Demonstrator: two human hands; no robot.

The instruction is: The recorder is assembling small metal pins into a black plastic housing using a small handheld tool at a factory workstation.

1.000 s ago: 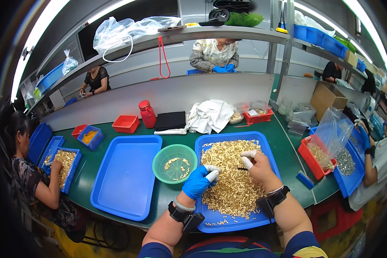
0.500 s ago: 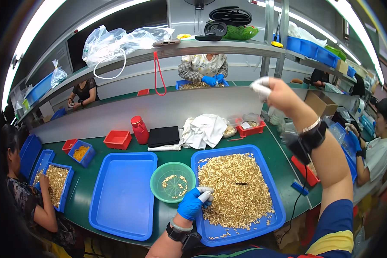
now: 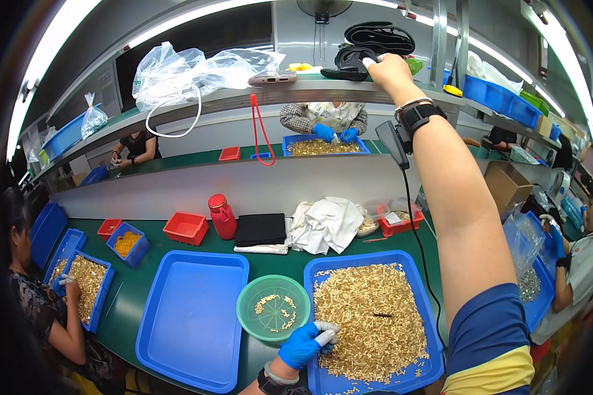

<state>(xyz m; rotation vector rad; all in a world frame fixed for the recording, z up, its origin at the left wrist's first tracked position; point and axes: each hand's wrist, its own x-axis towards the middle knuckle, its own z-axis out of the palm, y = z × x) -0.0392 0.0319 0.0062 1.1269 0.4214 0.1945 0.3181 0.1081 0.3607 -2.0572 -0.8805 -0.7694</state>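
Observation:
My left hand [image 3: 302, 347], in a blue glove with white fingertip covers, is at the left edge of a blue tray [image 3: 435, 368]. Its fingers are pressed together; whatever they pinch is too small to make out. A heap of small brass-coloured pieces [image 3: 362, 329] fills that tray, with a short dark strip [image 3: 382, 315] on top. My right arm stretches up to the overhead shelf. There my right hand [image 3: 392, 71], white covers on its fingertips, is at a black padded item [image 3: 354, 58]; its grip is mostly hidden. A black band is on each wrist.
A green sieve bowl [image 3: 257, 332] with some brass pieces stands between the filled tray and a bare blue tray [image 3: 184, 322]. Behind are a red flask [image 3: 222, 217], black cloth [image 3: 260, 229] and white cloth [image 3: 326, 224]. A cable [image 3: 423, 263] hangs beside my right arm. Co-workers sit around.
My right hand has risen from in front of the shelf to the black item on it. The view has tilted up slightly. My left hand stays at the tray's edge.

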